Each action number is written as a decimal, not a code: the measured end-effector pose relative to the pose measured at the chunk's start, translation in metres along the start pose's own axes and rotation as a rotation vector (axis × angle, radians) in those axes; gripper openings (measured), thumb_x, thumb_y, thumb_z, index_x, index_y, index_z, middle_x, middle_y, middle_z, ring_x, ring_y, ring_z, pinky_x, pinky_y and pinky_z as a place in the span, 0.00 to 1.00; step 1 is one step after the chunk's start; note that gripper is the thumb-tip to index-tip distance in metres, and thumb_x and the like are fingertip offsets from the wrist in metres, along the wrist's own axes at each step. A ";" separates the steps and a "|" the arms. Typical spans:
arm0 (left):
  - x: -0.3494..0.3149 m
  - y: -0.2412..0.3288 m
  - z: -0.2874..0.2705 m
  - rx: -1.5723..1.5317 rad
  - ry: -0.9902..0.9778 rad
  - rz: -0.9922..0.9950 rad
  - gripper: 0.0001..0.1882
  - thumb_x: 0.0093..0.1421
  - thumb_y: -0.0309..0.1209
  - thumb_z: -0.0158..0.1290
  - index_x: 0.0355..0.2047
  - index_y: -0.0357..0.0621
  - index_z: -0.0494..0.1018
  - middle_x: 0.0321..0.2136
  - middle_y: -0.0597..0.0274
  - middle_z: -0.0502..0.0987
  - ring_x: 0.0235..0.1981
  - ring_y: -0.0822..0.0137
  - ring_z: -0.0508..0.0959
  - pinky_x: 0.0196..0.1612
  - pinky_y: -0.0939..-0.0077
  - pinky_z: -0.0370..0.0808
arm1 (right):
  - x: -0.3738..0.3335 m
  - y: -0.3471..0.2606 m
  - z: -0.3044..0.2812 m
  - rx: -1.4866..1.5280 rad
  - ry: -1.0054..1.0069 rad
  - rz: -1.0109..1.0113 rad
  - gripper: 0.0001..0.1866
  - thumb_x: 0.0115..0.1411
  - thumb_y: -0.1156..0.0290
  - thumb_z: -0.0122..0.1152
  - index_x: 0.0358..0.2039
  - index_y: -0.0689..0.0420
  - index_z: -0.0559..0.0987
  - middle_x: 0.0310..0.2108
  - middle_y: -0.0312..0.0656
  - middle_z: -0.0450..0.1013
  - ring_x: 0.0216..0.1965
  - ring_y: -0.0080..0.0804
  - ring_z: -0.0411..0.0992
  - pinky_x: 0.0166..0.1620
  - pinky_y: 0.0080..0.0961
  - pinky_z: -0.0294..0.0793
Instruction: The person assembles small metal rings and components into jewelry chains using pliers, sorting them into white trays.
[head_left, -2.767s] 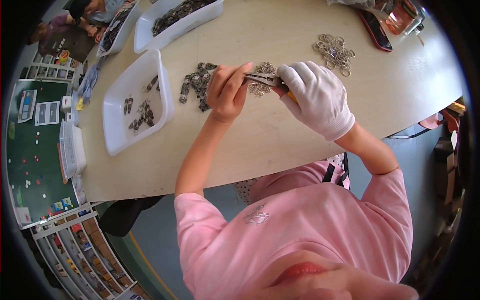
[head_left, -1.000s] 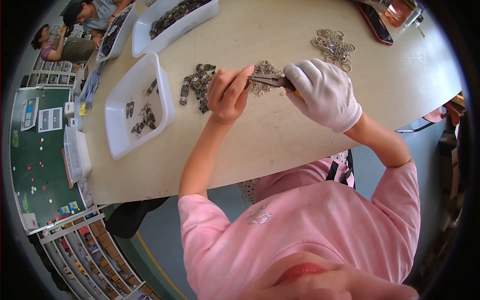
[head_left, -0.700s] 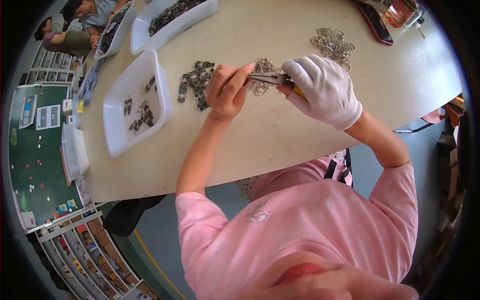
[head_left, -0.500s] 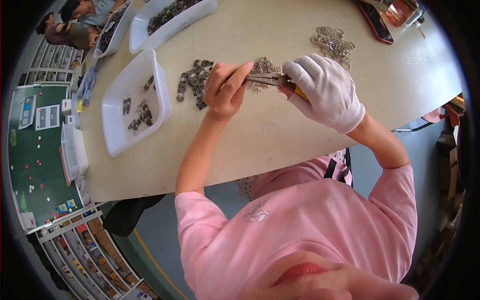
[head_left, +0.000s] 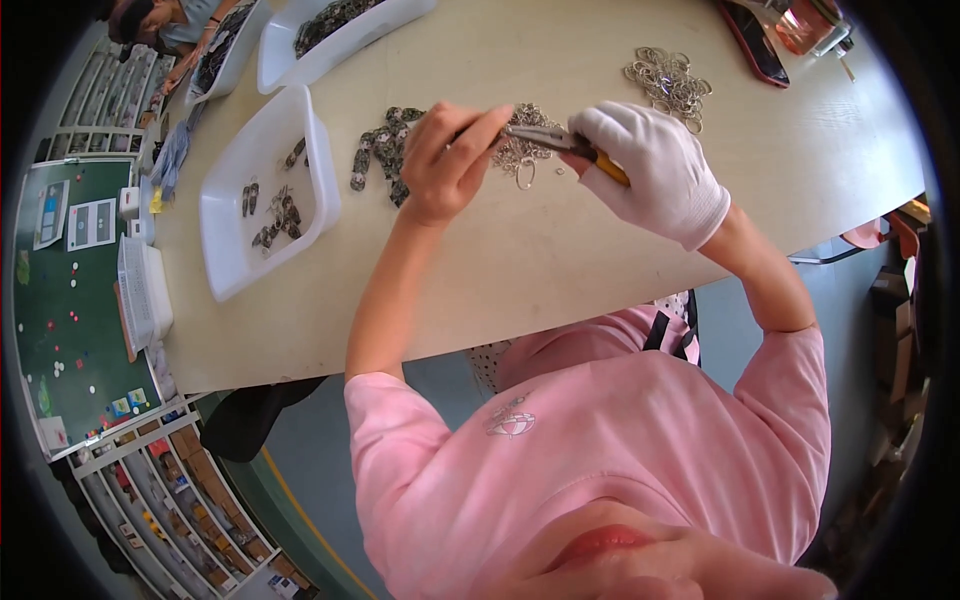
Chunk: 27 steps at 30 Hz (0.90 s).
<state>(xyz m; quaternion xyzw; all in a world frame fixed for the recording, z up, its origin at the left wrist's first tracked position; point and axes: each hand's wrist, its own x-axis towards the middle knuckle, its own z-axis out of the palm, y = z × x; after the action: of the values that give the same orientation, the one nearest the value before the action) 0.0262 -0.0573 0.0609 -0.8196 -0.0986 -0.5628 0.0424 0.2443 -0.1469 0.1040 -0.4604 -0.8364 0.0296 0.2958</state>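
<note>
My right hand (head_left: pixel 655 170), in a white glove, is closed around pliers (head_left: pixel 540 136) with yellow grips. The plier jaws point left and meet the fingertips of my bare left hand (head_left: pixel 445 165). Those fingers are pinched together on something small that they mostly hide. A metal ring (head_left: pixel 525 176) shows just below the jaws; whether it hangs from the held piece or lies on the table, I cannot tell. Behind the jaws is a pile of small metal fittings (head_left: pixel 515 155). Several dark, mottled grey-green pieces (head_left: pixel 380 145) lie left of my left hand.
A white bin (head_left: pixel 325 190) on the left holds several small dark pieces with metal parts. Two fuller white bins (head_left: pixel 275 75) stand behind it. Split rings (head_left: pixel 670 82) are heaped at the back right, near a red-edged phone (head_left: pixel 755 45). Another person (head_left: pixel 190 30) is at the far left.
The pliers have tilted, their grip end lower, and my left hand has risen slightly. The ring below the jaws now shows. The person at far left leans lower.
</note>
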 end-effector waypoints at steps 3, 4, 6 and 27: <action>0.024 -0.011 -0.030 0.262 0.048 -0.123 0.11 0.55 0.24 0.61 0.40 0.40 0.79 0.28 0.62 0.76 0.24 0.67 0.73 0.26 0.76 0.69 | 0.016 0.033 0.003 -0.003 0.100 -0.005 0.10 0.57 0.70 0.60 0.38 0.59 0.74 0.31 0.47 0.72 0.34 0.49 0.73 0.38 0.39 0.72; 0.039 -0.011 -0.043 0.374 0.012 -0.253 0.09 0.58 0.23 0.58 0.40 0.39 0.79 0.29 0.60 0.78 0.27 0.65 0.75 0.29 0.75 0.71 | 0.014 0.046 0.005 0.093 0.082 0.086 0.09 0.58 0.70 0.59 0.38 0.59 0.74 0.32 0.48 0.72 0.35 0.49 0.73 0.39 0.39 0.72; 0.054 -0.020 -0.080 0.557 -0.045 -0.404 0.08 0.62 0.24 0.54 0.41 0.38 0.78 0.30 0.57 0.79 0.28 0.63 0.77 0.31 0.73 0.72 | 0.006 0.064 0.008 0.194 0.064 0.169 0.09 0.58 0.70 0.58 0.38 0.59 0.74 0.33 0.48 0.73 0.37 0.50 0.73 0.40 0.39 0.72; -0.040 -0.076 -0.038 0.855 -0.914 -0.836 0.27 0.58 0.54 0.55 0.39 0.40 0.80 0.37 0.50 0.79 0.43 0.47 0.76 0.47 0.57 0.72 | -0.015 0.082 0.046 0.164 -0.172 0.238 0.09 0.59 0.69 0.58 0.36 0.60 0.74 0.30 0.46 0.74 0.35 0.48 0.73 0.40 0.37 0.72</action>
<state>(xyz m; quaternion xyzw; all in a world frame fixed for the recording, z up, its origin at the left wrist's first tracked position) -0.0386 0.0052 0.0347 -0.7778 -0.6195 -0.0485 0.0946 0.2880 -0.1013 0.0329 -0.5262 -0.7930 0.1722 0.2541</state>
